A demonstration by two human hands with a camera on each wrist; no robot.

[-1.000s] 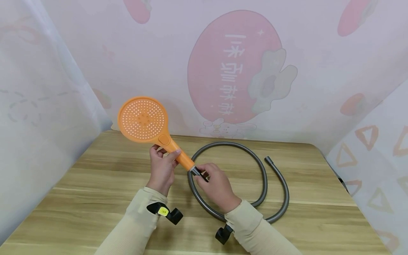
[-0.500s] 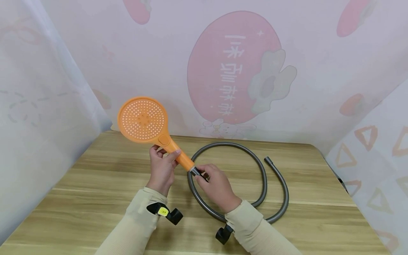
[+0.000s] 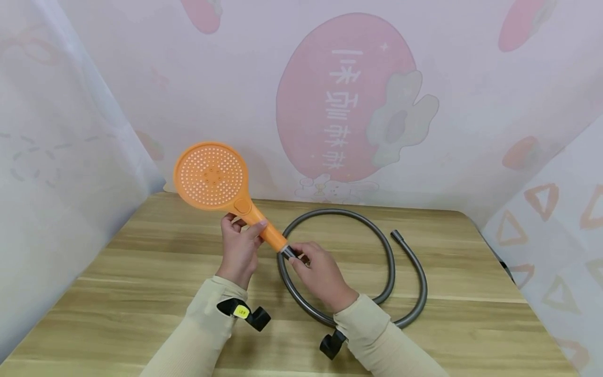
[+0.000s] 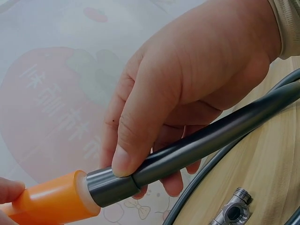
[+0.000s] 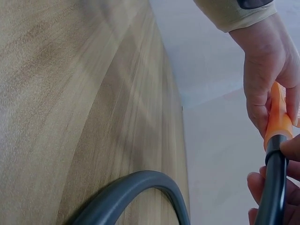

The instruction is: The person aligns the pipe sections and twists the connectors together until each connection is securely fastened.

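Note:
An orange shower head (image 3: 212,177) with a round, nozzle-dotted face is held up above the table, tilted to the upper left. My left hand (image 3: 240,254) grips its handle, thumb along the front. At the handle's lower end, a dark grey connector (image 4: 112,186) of the shower hose (image 4: 211,136) meets the pale rim. My right hand (image 3: 325,275) pinches this connector, its thumb (image 4: 123,161) on top and fingers behind. The thread inside the joint is hidden. In the right wrist view, the left hand (image 5: 269,61) holds the handle above the right fingertips (image 5: 293,149).
The grey hose (image 3: 391,262) loops on the wooden table (image 3: 141,293), its free end (image 3: 397,236) lying at the right back. A small metal fitting (image 4: 234,208) with a threaded end lies on the table in the left wrist view. A patterned curtain (image 3: 235,78) hangs behind.
My right thumb has shifted slightly up and left over the connector, covering the bit of hose seen between the fingers before. The left hand and shower head stay in place.

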